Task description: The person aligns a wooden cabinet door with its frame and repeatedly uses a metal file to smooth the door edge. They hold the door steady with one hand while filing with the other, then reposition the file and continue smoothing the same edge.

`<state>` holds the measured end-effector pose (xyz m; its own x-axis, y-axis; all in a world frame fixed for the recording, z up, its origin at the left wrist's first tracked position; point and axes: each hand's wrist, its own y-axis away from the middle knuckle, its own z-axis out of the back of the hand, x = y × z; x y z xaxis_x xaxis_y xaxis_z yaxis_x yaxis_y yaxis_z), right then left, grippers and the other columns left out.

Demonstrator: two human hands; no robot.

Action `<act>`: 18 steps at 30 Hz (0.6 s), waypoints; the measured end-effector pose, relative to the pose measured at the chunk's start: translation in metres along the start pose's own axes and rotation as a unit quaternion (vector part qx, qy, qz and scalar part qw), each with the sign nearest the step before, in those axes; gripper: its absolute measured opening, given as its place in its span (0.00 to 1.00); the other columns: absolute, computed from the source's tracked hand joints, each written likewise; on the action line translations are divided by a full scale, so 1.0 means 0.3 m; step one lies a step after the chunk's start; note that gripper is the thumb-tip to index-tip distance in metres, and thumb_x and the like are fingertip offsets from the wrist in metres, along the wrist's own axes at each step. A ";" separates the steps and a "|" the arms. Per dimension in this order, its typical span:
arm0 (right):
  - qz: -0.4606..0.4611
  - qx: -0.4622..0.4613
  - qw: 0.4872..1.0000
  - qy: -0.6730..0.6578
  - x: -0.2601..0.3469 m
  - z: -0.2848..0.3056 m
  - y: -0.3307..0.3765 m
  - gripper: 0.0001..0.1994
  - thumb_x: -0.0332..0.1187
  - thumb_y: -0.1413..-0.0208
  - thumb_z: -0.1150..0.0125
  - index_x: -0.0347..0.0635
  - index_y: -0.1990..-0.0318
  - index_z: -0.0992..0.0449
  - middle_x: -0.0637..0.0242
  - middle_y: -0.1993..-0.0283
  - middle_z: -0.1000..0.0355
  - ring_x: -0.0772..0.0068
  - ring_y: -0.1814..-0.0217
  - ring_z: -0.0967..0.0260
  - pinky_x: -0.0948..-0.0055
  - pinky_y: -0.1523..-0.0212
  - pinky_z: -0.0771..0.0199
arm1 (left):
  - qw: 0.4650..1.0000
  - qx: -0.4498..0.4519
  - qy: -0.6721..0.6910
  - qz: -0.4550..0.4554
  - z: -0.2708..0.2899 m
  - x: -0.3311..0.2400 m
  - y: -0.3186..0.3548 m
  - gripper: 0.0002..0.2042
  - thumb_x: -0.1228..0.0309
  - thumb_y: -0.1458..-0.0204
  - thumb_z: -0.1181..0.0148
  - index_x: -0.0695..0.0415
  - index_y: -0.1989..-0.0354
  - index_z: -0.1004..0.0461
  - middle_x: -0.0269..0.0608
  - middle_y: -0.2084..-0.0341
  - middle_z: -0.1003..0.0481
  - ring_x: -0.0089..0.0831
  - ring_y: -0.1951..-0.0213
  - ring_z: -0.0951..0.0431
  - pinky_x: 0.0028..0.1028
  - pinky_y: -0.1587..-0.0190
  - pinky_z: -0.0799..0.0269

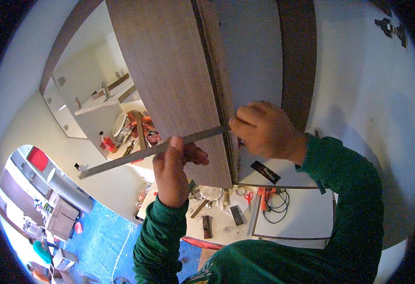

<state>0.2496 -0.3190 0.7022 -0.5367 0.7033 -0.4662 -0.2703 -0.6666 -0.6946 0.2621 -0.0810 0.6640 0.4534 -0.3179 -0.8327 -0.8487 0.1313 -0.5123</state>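
Note:
A long grey metal ruler lies slanted across the face of a brown wood-grain cabinet door. My left hand grips the ruler near its middle, below the door's lower part. My right hand pinches the ruler's right end at the door's edge, against the white cabinet body. Both arms wear dark green sleeves.
A white work surface below carries red-handled scissors, a black cable coil, a red tool and wood offcuts. An open white shelf at left holds tools and a red bottle. Blue floor sheeting lies at lower left.

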 end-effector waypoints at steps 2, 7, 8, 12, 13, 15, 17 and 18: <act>-0.021 -0.009 1.000 0.015 -0.063 0.020 0.018 0.14 0.29 0.59 0.36 0.39 0.61 0.25 0.63 0.66 0.34 0.58 0.66 0.31 0.60 0.64 0.27 | 0.999 -0.004 -0.008 -0.038 -0.047 -0.033 -0.025 0.24 0.52 0.33 0.58 0.65 0.57 0.28 0.47 0.78 0.25 0.38 0.76 0.22 0.35 0.69 0.24; -0.019 -0.147 0.988 0.051 -0.204 0.013 -0.019 0.14 0.32 0.52 0.40 0.42 0.56 0.26 0.58 0.58 0.28 0.50 0.58 0.28 0.57 0.58 0.24 | 0.992 0.034 -0.111 -0.045 -0.155 -0.088 -0.171 0.19 0.59 0.32 0.59 0.64 0.61 0.31 0.47 0.79 0.26 0.36 0.78 0.23 0.34 0.72 0.25; -0.022 -0.123 0.991 0.055 -0.198 0.009 -0.048 0.15 0.29 0.52 0.39 0.40 0.54 0.26 0.55 0.57 0.28 0.49 0.55 0.28 0.56 0.54 0.25 | 0.990 0.023 -0.126 -0.056 -0.180 -0.119 -0.192 0.18 0.60 0.32 0.59 0.64 0.63 0.31 0.48 0.79 0.25 0.36 0.78 0.23 0.34 0.72 0.25; -0.108 0.035 0.993 -0.025 -0.275 -0.004 -0.127 0.16 0.27 0.47 0.42 0.39 0.49 0.26 0.50 0.51 0.27 0.48 0.48 0.28 0.56 0.48 0.26 | 0.973 0.080 -0.177 -0.125 -0.265 -0.178 -0.259 0.19 0.59 0.33 0.55 0.63 0.67 0.29 0.47 0.80 0.24 0.35 0.78 0.23 0.33 0.73 0.26; -0.068 -0.024 0.997 0.006 -0.328 -0.017 -0.120 0.16 0.27 0.46 0.42 0.40 0.48 0.26 0.50 0.50 0.27 0.49 0.47 0.28 0.56 0.49 0.26 | 0.987 0.057 -0.151 -0.002 -0.293 -0.206 -0.258 0.22 0.56 0.33 0.54 0.62 0.72 0.27 0.44 0.81 0.24 0.32 0.78 0.23 0.32 0.73 0.26; 0.018 -0.152 0.986 0.064 -0.410 -0.029 -0.128 0.15 0.28 0.43 0.43 0.42 0.47 0.26 0.51 0.46 0.27 0.50 0.45 0.28 0.57 0.49 0.25 | 0.953 0.091 -0.280 -0.074 -0.306 -0.242 -0.191 0.21 0.57 0.34 0.51 0.61 0.74 0.26 0.42 0.81 0.23 0.30 0.77 0.22 0.30 0.72 0.27; -0.055 -0.065 0.995 0.041 -0.420 0.012 -0.192 0.16 0.28 0.43 0.43 0.43 0.46 0.25 0.51 0.44 0.28 0.51 0.44 0.28 0.57 0.50 0.24 | 0.832 0.086 -0.494 -0.237 -0.264 -0.277 -0.101 0.13 0.65 0.39 0.42 0.60 0.71 0.23 0.39 0.80 0.22 0.29 0.75 0.22 0.30 0.66 0.26; -0.095 -0.013 0.995 0.034 -0.428 0.052 -0.213 0.17 0.28 0.43 0.43 0.44 0.46 0.25 0.51 0.43 0.29 0.52 0.43 0.28 0.57 0.51 0.24 | 0.697 0.088 -0.566 -0.430 -0.261 -0.319 -0.091 0.04 0.72 0.47 0.34 0.59 0.67 0.21 0.41 0.75 0.21 0.32 0.70 0.20 0.31 0.59 0.26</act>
<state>0.3232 -0.3705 0.8151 -0.4220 0.8318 -0.3605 -0.3403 -0.5139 -0.7875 0.2207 -0.1276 0.7740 0.7830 0.5825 0.2182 -0.1283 0.4944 -0.8597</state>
